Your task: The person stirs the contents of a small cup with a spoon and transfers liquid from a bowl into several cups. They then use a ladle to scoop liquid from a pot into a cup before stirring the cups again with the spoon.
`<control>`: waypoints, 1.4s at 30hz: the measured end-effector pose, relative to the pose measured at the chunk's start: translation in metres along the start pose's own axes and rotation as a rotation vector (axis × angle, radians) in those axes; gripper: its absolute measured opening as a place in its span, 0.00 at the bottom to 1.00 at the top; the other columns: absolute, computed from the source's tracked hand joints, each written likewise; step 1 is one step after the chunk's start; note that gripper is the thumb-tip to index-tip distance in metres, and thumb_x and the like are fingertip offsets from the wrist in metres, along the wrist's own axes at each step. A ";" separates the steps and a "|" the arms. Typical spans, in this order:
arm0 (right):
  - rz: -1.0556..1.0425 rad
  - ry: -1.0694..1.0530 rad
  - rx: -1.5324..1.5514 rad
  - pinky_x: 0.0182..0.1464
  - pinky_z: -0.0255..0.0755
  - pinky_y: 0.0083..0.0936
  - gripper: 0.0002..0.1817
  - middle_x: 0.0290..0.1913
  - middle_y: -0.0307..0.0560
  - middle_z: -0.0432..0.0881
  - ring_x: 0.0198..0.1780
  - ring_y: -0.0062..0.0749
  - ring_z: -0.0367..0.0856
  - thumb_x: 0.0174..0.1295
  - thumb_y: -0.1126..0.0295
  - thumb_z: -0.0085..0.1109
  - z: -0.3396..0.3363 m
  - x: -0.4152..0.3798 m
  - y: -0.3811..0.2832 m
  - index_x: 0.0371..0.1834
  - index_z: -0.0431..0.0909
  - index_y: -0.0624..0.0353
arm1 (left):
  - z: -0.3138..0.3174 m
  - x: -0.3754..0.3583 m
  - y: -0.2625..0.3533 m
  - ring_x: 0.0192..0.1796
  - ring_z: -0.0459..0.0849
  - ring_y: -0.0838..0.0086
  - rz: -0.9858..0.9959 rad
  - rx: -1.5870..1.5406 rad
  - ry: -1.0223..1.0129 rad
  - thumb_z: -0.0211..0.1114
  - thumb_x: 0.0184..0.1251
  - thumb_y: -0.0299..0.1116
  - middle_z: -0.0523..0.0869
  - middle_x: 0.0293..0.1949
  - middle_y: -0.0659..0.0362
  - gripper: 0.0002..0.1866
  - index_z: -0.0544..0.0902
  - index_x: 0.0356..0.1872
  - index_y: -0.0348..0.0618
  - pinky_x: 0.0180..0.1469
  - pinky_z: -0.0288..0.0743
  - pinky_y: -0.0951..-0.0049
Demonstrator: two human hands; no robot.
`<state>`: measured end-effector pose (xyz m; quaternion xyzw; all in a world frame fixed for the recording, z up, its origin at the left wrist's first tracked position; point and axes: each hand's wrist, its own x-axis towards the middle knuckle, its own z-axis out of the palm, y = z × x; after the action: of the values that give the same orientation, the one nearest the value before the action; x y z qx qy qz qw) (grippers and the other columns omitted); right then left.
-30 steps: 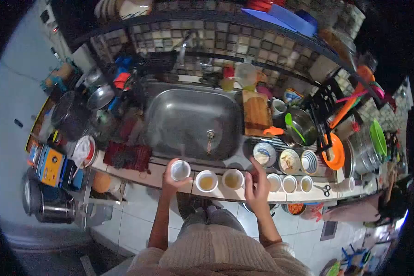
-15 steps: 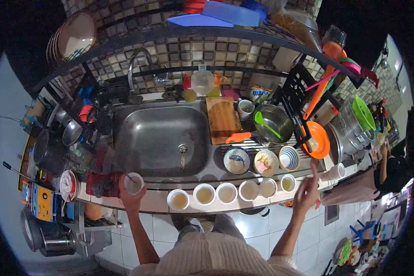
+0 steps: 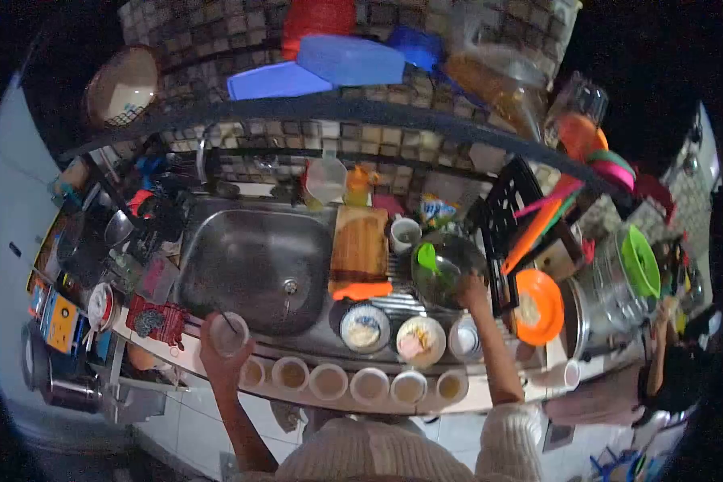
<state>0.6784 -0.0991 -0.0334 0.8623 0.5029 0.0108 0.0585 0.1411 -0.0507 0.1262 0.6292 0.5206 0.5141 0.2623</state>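
My left hand (image 3: 223,365) is closed around a white cup (image 3: 230,334) with a thin dark utensil handle leaning in it. It is over the counter by the sink's near left corner. My right hand (image 3: 472,289) reaches to the near right rim of a metal pot (image 3: 450,271); its fingers are blurred and partly hidden. A green ladle (image 3: 427,257) rests in the pot. Along the counter edge stands a row of several white cups (image 3: 328,381) holding pale liquid. Between row and pot are a patterned bowl (image 3: 365,328) and another bowl (image 3: 420,341) with food in them.
The steel sink (image 3: 245,269) lies left of a wooden cutting board (image 3: 360,245) and an orange-handled utensil (image 3: 363,291). An orange plate (image 3: 541,309) and dish rack (image 3: 510,217) stand right. A shelf (image 3: 329,108) crosses above. Another person (image 3: 659,345) is at far right.
My right hand has moved from beside the cup row up and left to the pot's rim. My left hand still holds its cup. The camera view has shifted.
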 end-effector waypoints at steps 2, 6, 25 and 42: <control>-0.028 0.096 0.021 0.64 0.55 0.43 0.29 0.51 0.56 0.76 0.63 0.51 0.62 0.45 0.46 0.64 -0.011 -0.003 -0.002 0.43 0.77 0.58 | 0.012 -0.008 0.012 0.51 0.75 0.67 -0.043 -0.005 -0.031 0.76 0.37 0.30 0.75 0.49 0.54 0.40 0.68 0.56 0.41 0.55 0.69 0.67; 0.018 0.236 0.133 0.48 0.72 0.41 0.31 0.45 0.60 0.78 0.50 0.50 0.75 0.44 0.49 0.66 -0.045 -0.031 -0.007 0.47 0.73 0.59 | 0.034 -0.025 0.048 0.50 0.76 0.66 -0.082 -0.033 -0.076 0.77 0.35 0.32 0.76 0.49 0.54 0.41 0.68 0.57 0.42 0.54 0.70 0.66; -0.104 0.573 0.758 0.25 0.69 0.36 0.07 0.16 0.51 0.76 0.20 0.46 0.77 0.51 0.66 0.64 -0.102 -0.043 -0.020 0.32 0.81 0.55 | 0.137 -0.060 0.113 0.50 0.78 0.67 -0.011 -0.075 -0.448 0.78 0.37 0.35 0.79 0.47 0.53 0.38 0.70 0.54 0.42 0.54 0.70 0.68; -0.029 0.689 1.072 0.18 0.62 0.18 0.08 0.14 0.45 0.78 0.13 0.20 0.70 0.55 0.65 0.63 -0.143 -0.093 -0.022 0.30 0.82 0.58 | 0.262 -0.055 0.082 0.44 0.81 0.63 0.186 -0.075 -0.625 0.78 0.34 0.46 0.81 0.39 0.48 0.40 0.69 0.50 0.38 0.48 0.73 0.67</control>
<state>0.6025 -0.1563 0.1102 0.7121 0.4402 0.0335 -0.5459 0.4180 -0.0744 0.0893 0.7913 0.3361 0.3368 0.3840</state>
